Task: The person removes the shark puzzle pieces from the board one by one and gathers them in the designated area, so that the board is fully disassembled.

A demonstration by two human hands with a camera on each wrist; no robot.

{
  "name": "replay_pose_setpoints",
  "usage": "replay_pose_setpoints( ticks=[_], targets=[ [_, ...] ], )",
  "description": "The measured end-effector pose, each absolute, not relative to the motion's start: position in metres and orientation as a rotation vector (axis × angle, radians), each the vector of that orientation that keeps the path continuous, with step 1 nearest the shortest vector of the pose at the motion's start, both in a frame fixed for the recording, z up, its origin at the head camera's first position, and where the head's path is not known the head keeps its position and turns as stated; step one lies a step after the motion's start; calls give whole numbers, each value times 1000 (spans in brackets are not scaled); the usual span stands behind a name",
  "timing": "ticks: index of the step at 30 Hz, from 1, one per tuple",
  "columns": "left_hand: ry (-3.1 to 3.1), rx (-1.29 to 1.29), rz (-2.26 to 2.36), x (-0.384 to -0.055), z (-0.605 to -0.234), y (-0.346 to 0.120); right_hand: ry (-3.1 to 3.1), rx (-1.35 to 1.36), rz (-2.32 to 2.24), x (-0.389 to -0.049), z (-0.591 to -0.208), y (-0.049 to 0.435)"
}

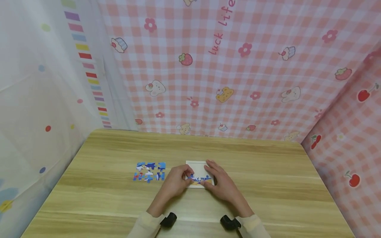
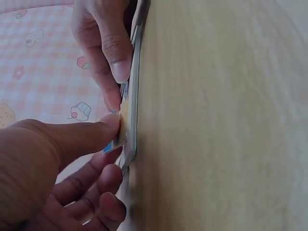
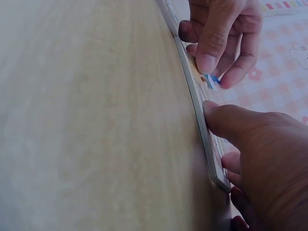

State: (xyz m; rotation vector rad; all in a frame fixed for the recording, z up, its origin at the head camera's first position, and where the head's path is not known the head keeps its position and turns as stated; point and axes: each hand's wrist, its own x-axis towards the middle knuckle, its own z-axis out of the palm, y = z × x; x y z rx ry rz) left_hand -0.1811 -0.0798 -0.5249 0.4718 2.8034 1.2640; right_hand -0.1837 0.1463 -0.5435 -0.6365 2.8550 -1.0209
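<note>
A white puzzle tray (image 1: 197, 167) lies on the table between my hands, with joined blue and yellow jigsaw pieces (image 1: 197, 181) along its near side. My left hand (image 1: 176, 181) is at the tray's left side. Between thumb and index finger it pinches a jigsaw piece (image 3: 212, 81), showing blue and white, at the row's left end. My right hand (image 1: 224, 185) spans the tray's right side. Its thumb (image 3: 226, 120) presses near the front edge, and the other fingers extend along the right side, partly hidden in the right wrist view.
Left of the tray, several loose blue jigsaw pieces (image 1: 148, 175) lie in two rows on the wooden table (image 1: 119, 205). A pink checked cloth (image 1: 208, 76) hangs behind the table, with more cloth at both sides. Black wrist cameras (image 1: 169, 220) sit at both sleeves.
</note>
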Motion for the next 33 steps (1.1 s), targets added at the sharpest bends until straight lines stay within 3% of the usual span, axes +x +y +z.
replay_pose_setpoints(
  ticks=[11, 33],
  targets=[
    [2668, 403, 1613, -179, -526, -90, 2838, -616, -1040, -185, -543, 147],
    [2755, 122, 1540, -157, -517, -145, 2824, -592, -1062, -183, -543, 147]
  ],
)
